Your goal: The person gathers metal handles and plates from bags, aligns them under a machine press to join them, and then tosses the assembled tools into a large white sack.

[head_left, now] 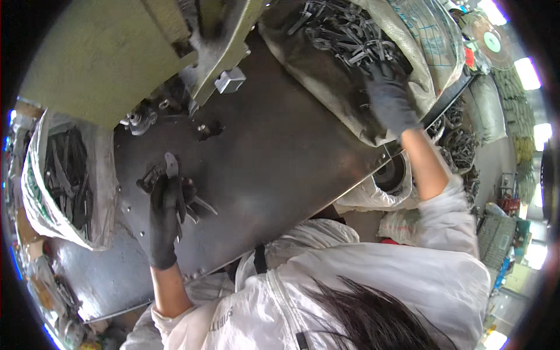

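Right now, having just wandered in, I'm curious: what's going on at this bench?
A person in white is handling grey, metal-looking parts at a dark table. The gloved left hand holds a few pieces low over the tabletop, near an olive-green machine. The gloved right hand reaches to a heap of similar parts lying on an open sack; whether it grips one is hard to tell. A white bag with dark pieces stands at the left.

Grey floor (494,164), bright white lights (528,73) at right
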A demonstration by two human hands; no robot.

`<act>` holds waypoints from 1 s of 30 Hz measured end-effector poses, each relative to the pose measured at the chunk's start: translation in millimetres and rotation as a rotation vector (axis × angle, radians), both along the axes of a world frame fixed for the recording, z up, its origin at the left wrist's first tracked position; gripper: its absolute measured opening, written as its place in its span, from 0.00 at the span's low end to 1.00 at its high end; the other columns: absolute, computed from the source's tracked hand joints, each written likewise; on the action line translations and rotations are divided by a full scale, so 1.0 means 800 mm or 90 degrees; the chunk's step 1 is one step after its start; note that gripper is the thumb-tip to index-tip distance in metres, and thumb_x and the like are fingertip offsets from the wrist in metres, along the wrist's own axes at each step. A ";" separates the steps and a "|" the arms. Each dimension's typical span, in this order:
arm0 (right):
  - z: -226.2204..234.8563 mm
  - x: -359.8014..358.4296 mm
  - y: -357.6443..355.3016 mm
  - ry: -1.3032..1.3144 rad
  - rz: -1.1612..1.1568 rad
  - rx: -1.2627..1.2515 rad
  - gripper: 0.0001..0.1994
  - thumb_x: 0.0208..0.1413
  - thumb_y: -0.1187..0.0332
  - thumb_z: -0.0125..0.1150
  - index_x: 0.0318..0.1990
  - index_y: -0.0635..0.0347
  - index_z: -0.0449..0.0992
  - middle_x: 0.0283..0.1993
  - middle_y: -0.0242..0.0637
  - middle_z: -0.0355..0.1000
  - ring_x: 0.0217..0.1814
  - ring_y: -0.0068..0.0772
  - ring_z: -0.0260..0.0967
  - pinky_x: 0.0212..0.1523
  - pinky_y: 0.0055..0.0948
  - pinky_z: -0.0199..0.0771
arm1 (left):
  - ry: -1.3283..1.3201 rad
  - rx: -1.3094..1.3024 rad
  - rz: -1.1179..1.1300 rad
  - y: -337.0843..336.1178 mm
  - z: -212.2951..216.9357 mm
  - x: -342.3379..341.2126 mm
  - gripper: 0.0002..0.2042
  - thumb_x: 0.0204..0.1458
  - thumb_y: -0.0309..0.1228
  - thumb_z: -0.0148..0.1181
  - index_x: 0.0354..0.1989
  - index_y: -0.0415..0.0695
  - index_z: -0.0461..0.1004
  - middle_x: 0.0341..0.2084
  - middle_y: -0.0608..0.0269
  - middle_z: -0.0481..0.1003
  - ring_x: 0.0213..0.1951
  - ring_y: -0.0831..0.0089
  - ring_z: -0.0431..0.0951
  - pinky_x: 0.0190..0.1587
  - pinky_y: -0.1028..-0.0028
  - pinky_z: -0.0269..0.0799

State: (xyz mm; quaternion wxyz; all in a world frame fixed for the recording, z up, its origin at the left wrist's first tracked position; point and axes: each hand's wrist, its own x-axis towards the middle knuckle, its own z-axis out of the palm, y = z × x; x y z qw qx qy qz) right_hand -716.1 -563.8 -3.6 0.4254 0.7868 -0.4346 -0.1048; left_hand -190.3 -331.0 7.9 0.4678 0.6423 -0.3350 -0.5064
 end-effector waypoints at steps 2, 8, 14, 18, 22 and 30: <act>0.015 -0.019 -0.018 -0.103 -0.004 0.113 0.27 0.60 0.71 0.54 0.69 0.52 0.72 0.75 0.43 0.64 0.79 0.46 0.56 0.78 0.53 0.51 | 0.042 0.001 -0.008 0.000 -0.008 0.010 0.21 0.70 0.43 0.55 0.59 0.36 0.72 0.45 0.55 0.80 0.40 0.71 0.82 0.44 0.71 0.80; 0.008 0.030 -0.037 -0.352 0.017 0.433 0.27 0.58 0.74 0.58 0.67 0.62 0.72 0.70 0.53 0.68 0.73 0.50 0.65 0.73 0.41 0.63 | -0.087 0.006 -0.034 -0.025 0.036 -0.013 0.20 0.70 0.45 0.52 0.50 0.38 0.76 0.42 0.58 0.80 0.38 0.74 0.80 0.41 0.73 0.77; 0.001 0.269 0.022 -0.695 0.204 0.521 0.16 0.63 0.74 0.58 0.57 0.69 0.75 0.48 0.48 0.79 0.48 0.40 0.79 0.49 0.37 0.79 | -0.138 -0.035 -0.087 -0.042 0.034 -0.016 0.22 0.70 0.44 0.53 0.54 0.35 0.76 0.39 0.59 0.81 0.37 0.75 0.79 0.39 0.74 0.74; 0.041 0.343 0.060 -1.287 0.112 1.022 0.13 0.67 0.70 0.61 0.54 0.67 0.76 0.43 0.40 0.81 0.37 0.28 0.78 0.41 0.27 0.81 | -0.079 -0.106 -0.088 -0.048 0.026 -0.022 0.23 0.71 0.44 0.53 0.58 0.34 0.74 0.39 0.59 0.81 0.38 0.74 0.80 0.41 0.73 0.77; 0.049 0.380 0.082 -1.314 0.017 1.209 0.11 0.67 0.71 0.60 0.52 0.66 0.78 0.44 0.36 0.81 0.39 0.20 0.78 0.41 0.22 0.81 | -0.066 -0.110 -0.106 -0.062 0.017 -0.014 0.24 0.72 0.45 0.51 0.60 0.34 0.73 0.39 0.59 0.81 0.38 0.73 0.81 0.42 0.72 0.78; 0.032 0.406 0.093 -1.313 0.001 1.105 0.12 0.66 0.71 0.64 0.52 0.66 0.76 0.42 0.35 0.80 0.38 0.18 0.76 0.39 0.21 0.77 | -0.152 0.051 -0.129 -0.078 0.068 -0.031 0.22 0.73 0.42 0.45 0.63 0.38 0.73 0.43 0.57 0.81 0.42 0.74 0.81 0.45 0.74 0.78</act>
